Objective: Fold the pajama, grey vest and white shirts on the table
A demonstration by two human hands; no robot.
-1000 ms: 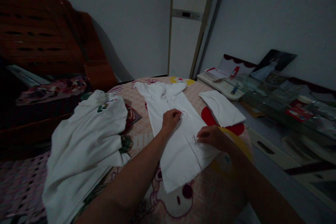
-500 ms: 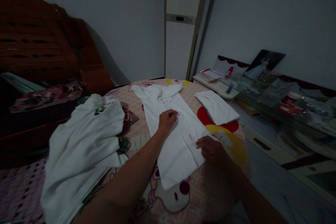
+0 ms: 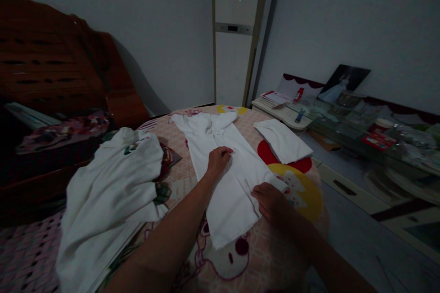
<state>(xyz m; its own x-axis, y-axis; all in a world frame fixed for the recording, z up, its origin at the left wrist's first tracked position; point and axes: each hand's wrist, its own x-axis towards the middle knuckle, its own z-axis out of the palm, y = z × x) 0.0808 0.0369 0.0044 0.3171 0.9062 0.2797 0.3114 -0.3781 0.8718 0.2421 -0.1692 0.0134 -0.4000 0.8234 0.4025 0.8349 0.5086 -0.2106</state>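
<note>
A white shirt [image 3: 225, 201] lies lengthwise on the round table, its collar end at the far side and its hem toward me. One side is folded inward, leaving a long crease down its middle. My left hand [image 3: 219, 160] pinches the cloth near the middle of the shirt, fingertips together. Lower and to the right, my right hand [image 3: 271, 199] grips the fabric close to the hem, thumb and fingers closed on it. Beyond my right hand rests a folded white garment [image 3: 285, 142]. Left of my arms a loose pile of white clothing [image 3: 113, 192] is heaped up.
A patterned tablecloth [image 3: 275, 256] with cartoon figures covers the table. A wooden bench [image 3: 44, 68] stands at the left. On the right are a glass-topped cabinet [image 3: 330, 128] with papers, a photo and packages. A tall white air conditioner [image 3: 232, 64] fills the corner.
My right hand has shifted slightly left and inward along the shirt's lower part. My left hand stays at nearly the same spot. The camera view has tilted slightly.
</note>
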